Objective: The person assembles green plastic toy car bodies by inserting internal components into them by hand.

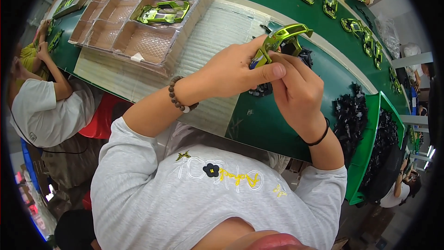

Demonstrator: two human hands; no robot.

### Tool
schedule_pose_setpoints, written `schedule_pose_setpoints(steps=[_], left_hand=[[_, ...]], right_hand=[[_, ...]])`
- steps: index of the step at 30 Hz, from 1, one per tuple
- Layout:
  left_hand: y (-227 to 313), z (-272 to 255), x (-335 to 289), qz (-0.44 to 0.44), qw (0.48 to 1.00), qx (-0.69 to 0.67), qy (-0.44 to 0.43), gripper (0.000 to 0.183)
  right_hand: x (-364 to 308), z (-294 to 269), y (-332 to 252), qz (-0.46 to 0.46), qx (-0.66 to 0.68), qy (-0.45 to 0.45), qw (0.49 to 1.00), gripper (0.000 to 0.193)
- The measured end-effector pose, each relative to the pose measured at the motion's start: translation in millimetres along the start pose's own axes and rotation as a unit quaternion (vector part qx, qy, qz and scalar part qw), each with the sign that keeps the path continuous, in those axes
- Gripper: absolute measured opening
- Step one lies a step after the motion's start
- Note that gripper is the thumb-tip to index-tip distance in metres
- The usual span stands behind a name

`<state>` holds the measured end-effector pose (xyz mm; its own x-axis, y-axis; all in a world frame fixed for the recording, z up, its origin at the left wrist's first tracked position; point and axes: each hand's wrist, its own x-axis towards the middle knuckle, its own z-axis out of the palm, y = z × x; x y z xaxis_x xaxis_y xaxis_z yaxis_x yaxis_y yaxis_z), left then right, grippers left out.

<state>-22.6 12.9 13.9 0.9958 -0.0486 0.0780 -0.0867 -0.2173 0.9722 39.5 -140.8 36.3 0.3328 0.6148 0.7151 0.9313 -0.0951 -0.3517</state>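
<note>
A shiny lime-green toy car body shell (289, 31) is held up over the table, tilted, with its open frame toward the far right. My left hand (238, 69) is closed round its near-left side, thumb stretched along the near edge. My right hand (298, 81) has its fingers bent and pressed at the shell's near end; whether a small part lies between them is hidden. Behind and below the shell, several black plastic parts (261, 90) lie on the green table, partly covered by my hands.
At the left, a divided tray (148, 41) holds several green shells. More green shells (330, 3) lie along the far green belt. On the right, a heap of black parts (350, 115) sits beside a green crate (365, 166). Other people work at left and far right.
</note>
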Motion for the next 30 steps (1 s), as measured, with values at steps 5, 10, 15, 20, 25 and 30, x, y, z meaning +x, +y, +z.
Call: schedule_pose_setpoints(steps=[5, 10, 15, 20, 25, 30], left_hand=[[13, -9, -5, -0.010, 0.999, 0.041, -0.024, 0.072], [-9, 11, 2, 0.133, 0.987, -0.088, 0.017, 0.064], [-6, 15, 1, -0.042, 0.839, -0.542, -0.038, 0.049], [2, 24, -1, -0.038, 0.842, -0.538, -0.004, 0.039], [1, 27, -2, -0.022, 0.849, -0.528, 0.006, 0.036], [-1, 28, -5, -0.045, 0.820, -0.571, -0.012, 0.035]], right_hand=[[-3, -6, 3, -0.150, -0.170, -0.009, 0.974, 0.024], [1, -2, 0, -0.184, -0.202, 0.002, 0.962, 0.026], [1, -4, 10, -0.194, -0.197, -0.026, 0.961, 0.026], [-4, 0, 8, -0.146, -0.237, -0.023, 0.960, 0.026], [-7, 0, 5, -0.151, -0.247, -0.015, 0.957, 0.030], [-7, 2, 11, -0.157, -0.223, -0.003, 0.962, 0.028]])
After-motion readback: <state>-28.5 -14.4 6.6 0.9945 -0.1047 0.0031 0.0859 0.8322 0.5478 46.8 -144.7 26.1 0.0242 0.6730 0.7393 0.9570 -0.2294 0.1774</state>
